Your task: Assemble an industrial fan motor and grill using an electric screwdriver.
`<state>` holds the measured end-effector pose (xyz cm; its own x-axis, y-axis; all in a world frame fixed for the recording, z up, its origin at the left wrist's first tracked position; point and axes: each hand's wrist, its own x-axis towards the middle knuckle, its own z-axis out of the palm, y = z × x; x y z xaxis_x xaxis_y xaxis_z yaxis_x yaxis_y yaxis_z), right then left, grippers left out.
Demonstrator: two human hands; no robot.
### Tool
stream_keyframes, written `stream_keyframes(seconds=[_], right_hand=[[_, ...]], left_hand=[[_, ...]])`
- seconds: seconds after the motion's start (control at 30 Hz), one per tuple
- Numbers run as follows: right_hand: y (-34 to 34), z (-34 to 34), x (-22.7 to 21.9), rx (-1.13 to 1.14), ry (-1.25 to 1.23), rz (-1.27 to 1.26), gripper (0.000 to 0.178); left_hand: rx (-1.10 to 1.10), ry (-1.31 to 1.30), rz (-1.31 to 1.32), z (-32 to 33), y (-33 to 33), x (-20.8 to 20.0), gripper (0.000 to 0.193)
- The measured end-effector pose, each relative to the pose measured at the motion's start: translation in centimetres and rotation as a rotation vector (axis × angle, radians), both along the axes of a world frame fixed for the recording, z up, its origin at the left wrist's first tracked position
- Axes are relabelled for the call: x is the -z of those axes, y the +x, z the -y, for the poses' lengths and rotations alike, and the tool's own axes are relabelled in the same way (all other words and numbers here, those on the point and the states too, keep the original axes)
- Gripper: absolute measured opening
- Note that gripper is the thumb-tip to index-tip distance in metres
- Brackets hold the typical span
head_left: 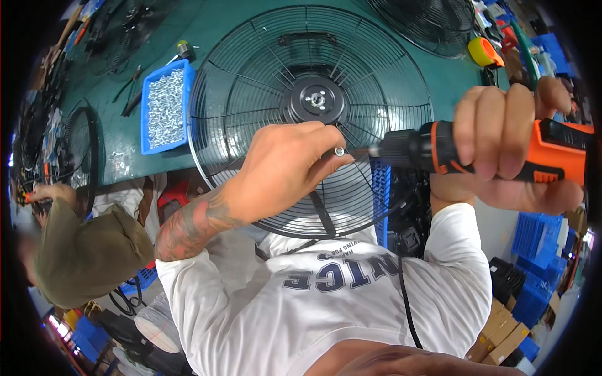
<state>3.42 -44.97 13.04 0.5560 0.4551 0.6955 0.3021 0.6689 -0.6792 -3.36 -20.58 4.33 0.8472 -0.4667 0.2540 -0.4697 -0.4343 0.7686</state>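
1. We see a small silver screw (339, 151) pinched between the thumb and forefinger of the left hand (285, 166), just in front of the lower right part of the fan guard (251, 94).
2. The left fingers (323, 141) are closed narrowly on the screw; the other fingers curl in beside them.
3. The tip of the driver (401, 149) points at the screw from the right and sits just beside it; whether the bit touches it we cannot tell, since the spot is small and a little blurred.
4. The right hand (508, 141) grips the driver's orange and black body, its fingers wrapped fully round it.
5. The guard is a round black wire grille with a black hub (313, 100) at its centre, lying on the green surface (219, 25) and reaching over its near edge.
6. Left of the guard a blue tray (164, 106) full of silver screws rests on the surface, just beside the grille's rim.
7. A second grille (426, 19) lies at the far right of the surface, with a yellow and orange tool (486, 51) near it.
8. At the left edge another person in an olive sleeve (81, 250) works beside a further black ring (84, 150).
9. Blue crates (533, 263) stand on the floor at the lower right.
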Motion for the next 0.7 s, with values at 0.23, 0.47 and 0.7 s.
stream_keyframes(seconds=[0.23, 0.47, 0.7], right_hand=[[0.1, 0.0, 1.0, -0.071, -0.106, 0.052, 0.051], [0.9, -0.6, 2.3, -0.137, -0.103, 0.0, 0.054], [2.7, -0.6, 3.1, -0.085, -0.092, -0.015, 0.061]], left_hand=[[0.005, -0.003, 0.089, 0.7, -0.1, 0.2, 0.019], [-0.014, 0.011, 0.102, 0.7, 0.1, 0.9, 0.018], [-0.131, 0.022, -0.086, -0.8, 1.1, -0.6, 0.025]])
